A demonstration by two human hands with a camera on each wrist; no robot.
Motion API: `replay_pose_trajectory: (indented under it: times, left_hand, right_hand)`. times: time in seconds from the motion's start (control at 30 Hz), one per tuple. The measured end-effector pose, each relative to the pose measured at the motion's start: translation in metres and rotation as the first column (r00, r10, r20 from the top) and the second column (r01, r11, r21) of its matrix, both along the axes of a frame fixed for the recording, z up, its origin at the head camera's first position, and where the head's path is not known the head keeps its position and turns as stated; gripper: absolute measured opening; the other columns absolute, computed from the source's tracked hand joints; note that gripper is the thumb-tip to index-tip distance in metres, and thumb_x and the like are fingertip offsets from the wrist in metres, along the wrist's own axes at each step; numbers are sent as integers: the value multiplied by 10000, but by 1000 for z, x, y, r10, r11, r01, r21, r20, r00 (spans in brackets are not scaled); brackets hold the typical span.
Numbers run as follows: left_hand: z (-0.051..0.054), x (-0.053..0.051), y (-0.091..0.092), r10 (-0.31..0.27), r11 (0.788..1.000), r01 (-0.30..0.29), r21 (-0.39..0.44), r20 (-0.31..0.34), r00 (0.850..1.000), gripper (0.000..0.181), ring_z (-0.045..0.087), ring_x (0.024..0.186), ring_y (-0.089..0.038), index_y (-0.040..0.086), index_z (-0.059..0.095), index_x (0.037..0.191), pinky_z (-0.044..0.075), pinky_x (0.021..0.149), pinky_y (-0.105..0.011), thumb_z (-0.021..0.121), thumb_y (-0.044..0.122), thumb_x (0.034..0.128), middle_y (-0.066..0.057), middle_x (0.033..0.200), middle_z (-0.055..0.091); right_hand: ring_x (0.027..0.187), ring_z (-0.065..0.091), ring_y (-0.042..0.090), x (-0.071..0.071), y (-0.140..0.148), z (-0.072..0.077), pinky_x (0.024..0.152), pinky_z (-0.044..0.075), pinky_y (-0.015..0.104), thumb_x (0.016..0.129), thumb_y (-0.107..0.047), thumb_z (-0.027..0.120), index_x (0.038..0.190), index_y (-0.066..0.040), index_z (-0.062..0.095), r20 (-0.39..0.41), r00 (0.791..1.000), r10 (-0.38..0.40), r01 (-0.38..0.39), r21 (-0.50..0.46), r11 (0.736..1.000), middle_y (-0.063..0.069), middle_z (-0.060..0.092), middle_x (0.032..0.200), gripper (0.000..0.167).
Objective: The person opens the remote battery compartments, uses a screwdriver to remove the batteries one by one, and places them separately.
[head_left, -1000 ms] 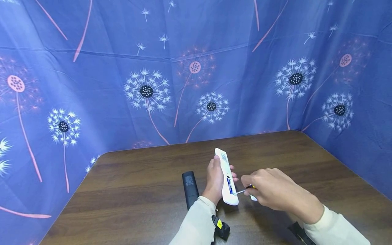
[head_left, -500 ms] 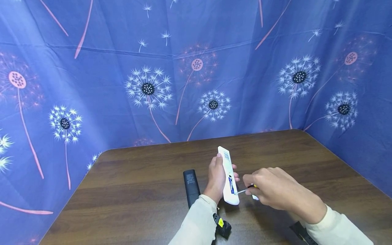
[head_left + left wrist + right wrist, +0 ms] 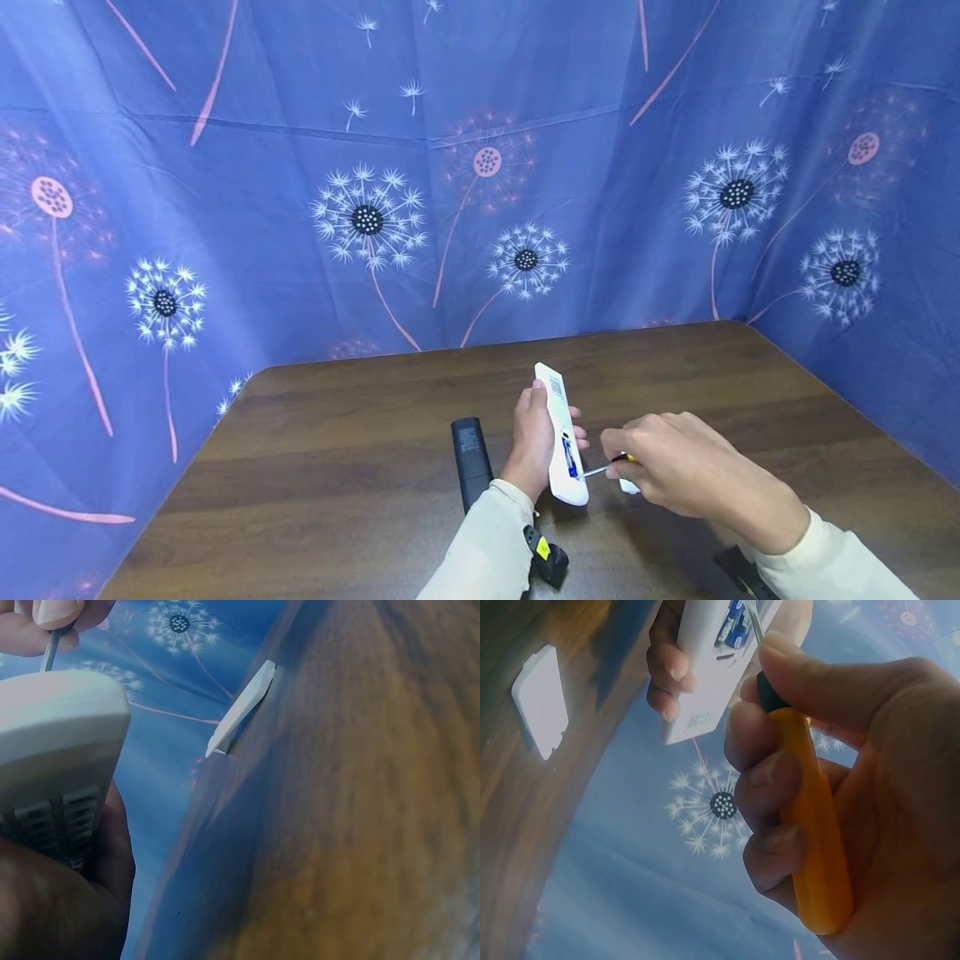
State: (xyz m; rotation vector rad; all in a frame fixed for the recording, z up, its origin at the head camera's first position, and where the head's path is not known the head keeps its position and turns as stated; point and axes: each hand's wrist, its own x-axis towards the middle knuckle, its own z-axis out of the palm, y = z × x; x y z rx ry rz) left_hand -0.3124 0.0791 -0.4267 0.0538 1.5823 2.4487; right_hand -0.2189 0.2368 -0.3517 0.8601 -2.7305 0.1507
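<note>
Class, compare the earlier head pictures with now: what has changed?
Nothing clearly moved; the head view shifted slightly. Nothing was grasped or released. The left hand still holds the white remote, the right hand the screwdriver, its tip at the batteries; the black remote stays on the table.

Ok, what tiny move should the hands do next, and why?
I'd probably have the right hand gently tilt the screwdriver to lift one end of the blue batteries. It reaches right by them, the left hand grips the white remote, and what looks like its cover lies off on the table.
</note>
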Motion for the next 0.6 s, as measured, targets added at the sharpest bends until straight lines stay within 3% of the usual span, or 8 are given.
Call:
replay_pose_trajectory:
  times: [0.47,0.6]
  left_hand:
    - [-2,-1,-1,11,999,-11,44,-4,1000,436,631,568,-188,80,374,1353,560,510,-309,294,421,1092,-247,1010,655]
    - [-2,-2,-2,-19,997,18,71,8,1000,457,634,594,-189,91,358,1373,559,529,-306,315,442,1082,-252,1044,647]
  right_hand:
    - [529,365,-37,-2,1,-1,448,299,243,858,-291,793,750,-349,518,26,1000,4,-4,-25,1000,-270,410,647,301]
    - [526,364,-44,-2,2,1,445,299,230,878,-282,778,768,-341,526,67,998,10,-8,-34,999,-262,413,637,281]
